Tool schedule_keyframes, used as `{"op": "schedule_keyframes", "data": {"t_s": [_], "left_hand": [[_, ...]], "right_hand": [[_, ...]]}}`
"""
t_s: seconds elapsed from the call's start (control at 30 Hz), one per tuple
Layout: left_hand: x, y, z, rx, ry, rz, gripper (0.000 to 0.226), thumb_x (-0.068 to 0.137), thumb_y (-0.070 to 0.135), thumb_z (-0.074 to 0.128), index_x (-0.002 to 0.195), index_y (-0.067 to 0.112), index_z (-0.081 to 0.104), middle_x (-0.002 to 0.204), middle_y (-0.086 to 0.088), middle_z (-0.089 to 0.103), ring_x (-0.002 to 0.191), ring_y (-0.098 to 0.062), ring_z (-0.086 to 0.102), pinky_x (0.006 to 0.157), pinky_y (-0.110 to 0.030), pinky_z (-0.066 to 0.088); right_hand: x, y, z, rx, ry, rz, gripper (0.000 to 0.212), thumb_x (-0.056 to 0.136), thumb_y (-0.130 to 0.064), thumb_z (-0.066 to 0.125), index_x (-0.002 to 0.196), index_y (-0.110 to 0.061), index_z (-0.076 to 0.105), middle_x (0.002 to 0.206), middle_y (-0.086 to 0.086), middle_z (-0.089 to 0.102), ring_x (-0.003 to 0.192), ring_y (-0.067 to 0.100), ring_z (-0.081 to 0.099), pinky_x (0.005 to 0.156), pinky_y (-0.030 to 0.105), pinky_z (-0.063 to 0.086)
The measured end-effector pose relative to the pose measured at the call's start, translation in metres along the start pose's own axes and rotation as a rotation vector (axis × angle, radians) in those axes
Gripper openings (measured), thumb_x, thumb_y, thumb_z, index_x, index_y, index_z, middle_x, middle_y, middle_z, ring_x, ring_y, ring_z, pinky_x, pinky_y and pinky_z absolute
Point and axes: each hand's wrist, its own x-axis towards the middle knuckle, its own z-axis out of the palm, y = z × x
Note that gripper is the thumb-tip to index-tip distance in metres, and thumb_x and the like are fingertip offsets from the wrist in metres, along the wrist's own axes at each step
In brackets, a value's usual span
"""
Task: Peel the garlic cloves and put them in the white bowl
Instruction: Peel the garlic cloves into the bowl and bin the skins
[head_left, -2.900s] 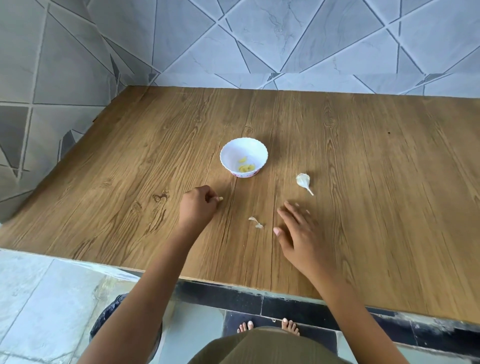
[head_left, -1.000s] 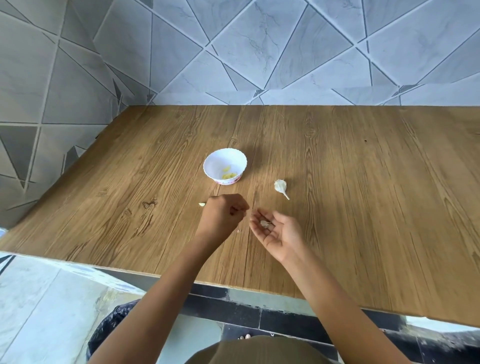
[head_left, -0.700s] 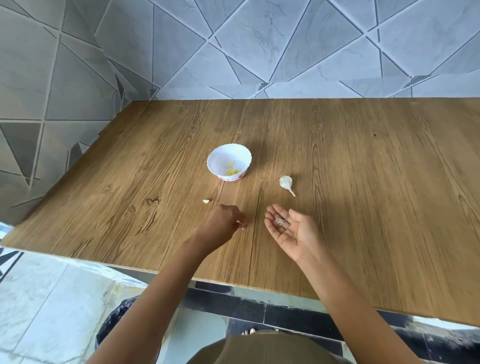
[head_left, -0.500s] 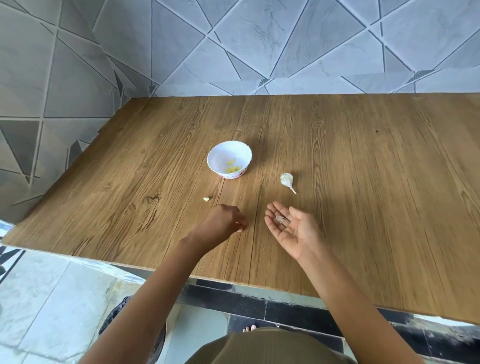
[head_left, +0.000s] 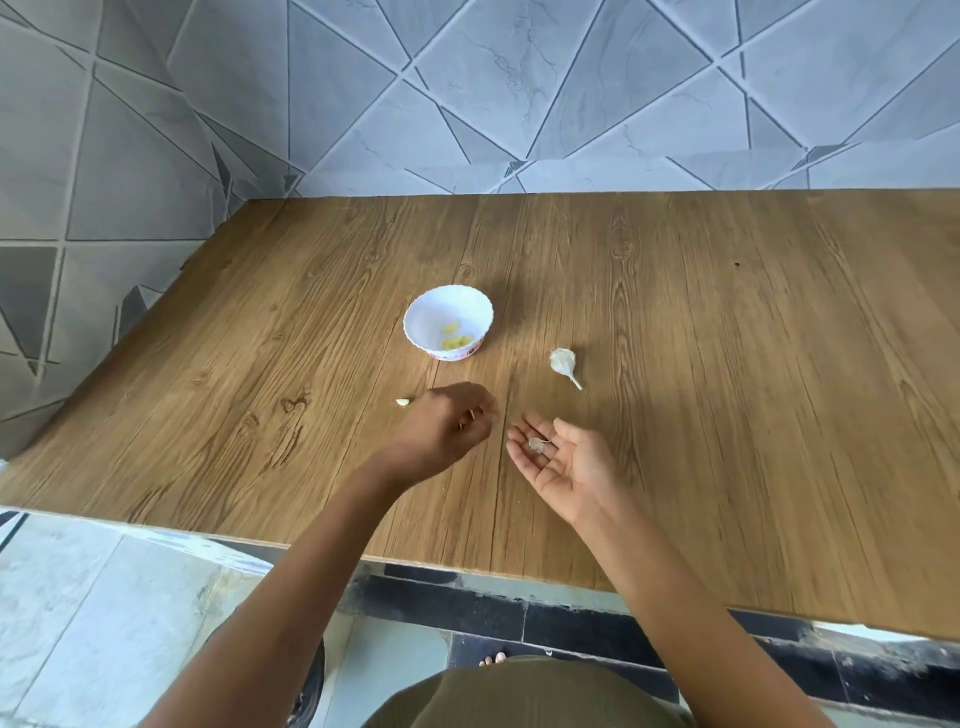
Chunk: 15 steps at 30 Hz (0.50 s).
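Serving as a tray for papery garlic skins (head_left: 537, 445), the right grip (head_left: 566, 462) lies released, palm-up; whether the curled left grip (head_left: 447, 426) pinches anything I cannot tell, a peeled pale clove (head_left: 402, 401) on the wooden counter (head_left: 727, 415) at its ten o'clock.

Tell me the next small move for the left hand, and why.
Probably shift the left hand to the loose clove lying on the table just beside it and pinch it up for the white bowl. That clove lies outside the bowl, which already holds yellowish cloves, and the right hand lies palm up, open, with peel scraps on it.
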Motion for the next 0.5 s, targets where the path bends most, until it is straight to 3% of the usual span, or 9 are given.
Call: {"op": "schedule_keyframes", "data": {"t_s": [0.13,0.27,0.33,0.4,0.5], "left_hand": [[0.006,0.019,0.007,0.143,-0.062,0.17,0.018,0.084,0.016,0.057,0.093,0.008,0.071,0.079,-0.002,0.065,0.061,-0.003,0.05,0.057,-0.006,0.035],[0.005,0.018,0.015,0.149,-0.075,0.086,0.016,0.083,0.029,0.061,0.091,0.018,0.071,0.076,0.012,0.054,0.063,-0.004,0.047,0.058,-0.031,0.047],[0.003,0.019,0.015,0.098,-0.009,0.042,0.007,0.08,0.026,0.071,0.081,0.02,0.067,0.073,0.015,0.051,0.061,-0.001,0.048,0.057,-0.033,0.048],[0.002,0.019,0.013,0.077,0.014,0.011,0.011,0.077,0.023,0.075,0.077,0.019,0.064,0.073,0.013,0.055,0.061,0.0,0.05,0.057,-0.03,0.047],[0.003,0.016,0.013,0.084,-0.001,0.005,0.008,0.08,0.025,0.065,0.082,0.018,0.069,0.078,0.008,0.062,0.062,-0.006,0.055,0.058,-0.035,0.051]], "right_hand": [[-0.001,0.005,0.005,0.012,0.015,0.015,0.03,0.1,-0.015,0.037,0.093,0.003,0.06,0.085,0.016,0.063,0.08,0.023,0.061,0.083,0.035,0.051],[-0.001,0.005,0.005,0.018,0.003,0.006,0.03,0.1,-0.014,0.038,0.091,0.002,0.061,0.083,0.016,0.065,0.079,0.022,0.061,0.082,0.033,0.05],[0.0,0.004,0.004,0.021,0.001,0.005,0.03,0.1,-0.014,0.038,0.093,0.003,0.061,0.085,0.017,0.066,0.08,0.023,0.063,0.081,0.033,0.05],[0.001,0.004,0.004,0.022,-0.006,0.006,0.03,0.1,-0.015,0.037,0.096,0.004,0.061,0.086,0.017,0.066,0.077,0.023,0.063,0.078,0.033,0.052],[0.002,0.004,0.003,0.033,-0.014,0.006,0.031,0.1,-0.015,0.037,0.096,0.005,0.061,0.087,0.018,0.066,0.079,0.024,0.064,0.081,0.034,0.052]]}}
